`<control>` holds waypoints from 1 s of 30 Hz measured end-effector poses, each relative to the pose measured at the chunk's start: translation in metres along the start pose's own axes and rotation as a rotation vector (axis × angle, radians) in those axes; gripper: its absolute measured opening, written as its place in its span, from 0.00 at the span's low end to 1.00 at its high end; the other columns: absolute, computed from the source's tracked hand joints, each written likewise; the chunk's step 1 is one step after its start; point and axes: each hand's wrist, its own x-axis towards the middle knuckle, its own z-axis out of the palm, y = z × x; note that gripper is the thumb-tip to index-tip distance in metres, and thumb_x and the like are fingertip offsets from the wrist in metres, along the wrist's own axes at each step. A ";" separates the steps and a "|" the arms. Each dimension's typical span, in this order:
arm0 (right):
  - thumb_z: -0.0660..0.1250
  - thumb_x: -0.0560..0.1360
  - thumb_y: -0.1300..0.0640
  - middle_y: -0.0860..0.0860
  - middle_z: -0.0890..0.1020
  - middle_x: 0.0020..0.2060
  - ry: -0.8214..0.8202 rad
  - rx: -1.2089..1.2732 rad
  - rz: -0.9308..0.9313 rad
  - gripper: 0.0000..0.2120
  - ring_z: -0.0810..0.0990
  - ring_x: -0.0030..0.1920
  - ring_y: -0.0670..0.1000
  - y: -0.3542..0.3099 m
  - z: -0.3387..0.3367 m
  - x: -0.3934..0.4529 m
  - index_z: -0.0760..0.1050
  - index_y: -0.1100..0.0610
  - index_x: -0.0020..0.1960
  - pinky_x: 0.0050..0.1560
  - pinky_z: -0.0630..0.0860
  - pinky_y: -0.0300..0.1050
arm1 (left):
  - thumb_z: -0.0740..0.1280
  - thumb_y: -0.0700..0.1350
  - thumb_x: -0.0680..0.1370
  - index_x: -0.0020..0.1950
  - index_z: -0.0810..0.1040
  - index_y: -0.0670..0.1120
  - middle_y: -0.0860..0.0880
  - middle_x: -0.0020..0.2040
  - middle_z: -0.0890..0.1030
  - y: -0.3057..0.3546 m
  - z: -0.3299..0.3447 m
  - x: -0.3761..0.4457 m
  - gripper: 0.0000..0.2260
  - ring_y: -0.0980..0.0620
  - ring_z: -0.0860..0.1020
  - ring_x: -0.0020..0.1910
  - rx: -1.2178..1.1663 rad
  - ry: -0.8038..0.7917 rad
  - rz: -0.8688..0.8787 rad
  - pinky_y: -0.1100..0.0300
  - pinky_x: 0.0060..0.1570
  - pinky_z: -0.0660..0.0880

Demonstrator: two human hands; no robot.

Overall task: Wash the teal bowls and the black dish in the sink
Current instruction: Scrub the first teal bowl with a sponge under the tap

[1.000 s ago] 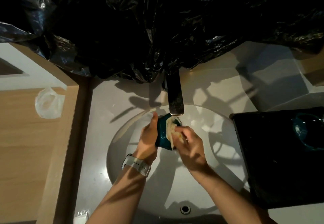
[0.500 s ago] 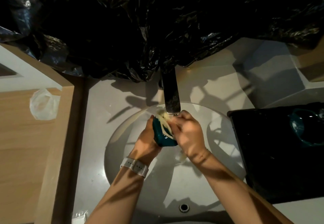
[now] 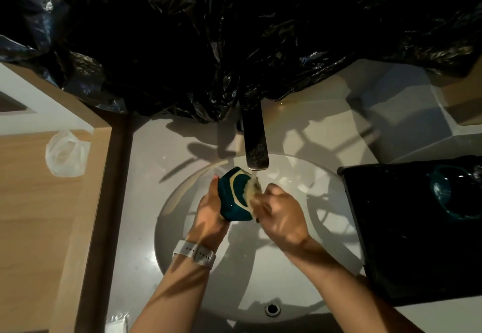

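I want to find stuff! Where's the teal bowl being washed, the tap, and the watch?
teal bowl (image 3: 232, 197): head view, on its dark outer side.
tap (image 3: 255, 144): head view, middle of the spout.
watch (image 3: 194, 253): head view, on the white strap.

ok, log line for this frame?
phase: scrubbing | left hand: holds small teal bowl under metal faucet | right hand: rubs pale scrubber on bowl | second teal bowl: on black dish
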 end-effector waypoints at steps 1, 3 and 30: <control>0.60 0.78 0.48 0.51 0.74 0.38 -0.015 0.069 -0.006 0.16 0.74 0.35 0.49 -0.005 0.001 -0.002 0.82 0.55 0.42 0.36 0.67 0.39 | 0.58 0.52 0.84 0.59 0.77 0.43 0.45 0.46 0.85 -0.002 -0.001 -0.001 0.15 0.47 0.82 0.48 0.024 -0.013 0.005 0.49 0.52 0.78; 0.64 0.76 0.52 0.54 0.78 0.42 -0.008 0.131 0.003 0.12 0.77 0.40 0.52 -0.010 0.004 0.007 0.83 0.57 0.45 0.42 0.73 0.41 | 0.57 0.52 0.84 0.62 0.77 0.42 0.42 0.50 0.85 -0.008 0.002 -0.005 0.17 0.45 0.83 0.49 0.015 -0.053 -0.033 0.48 0.53 0.80; 0.67 0.77 0.54 0.55 0.82 0.51 0.176 1.317 0.664 0.11 0.82 0.51 0.54 -0.001 0.006 0.018 0.73 0.54 0.58 0.48 0.78 0.51 | 0.51 0.56 0.85 0.68 0.74 0.39 0.36 0.56 0.83 0.007 0.034 -0.018 0.25 0.40 0.84 0.51 -0.426 -0.138 -0.282 0.48 0.43 0.81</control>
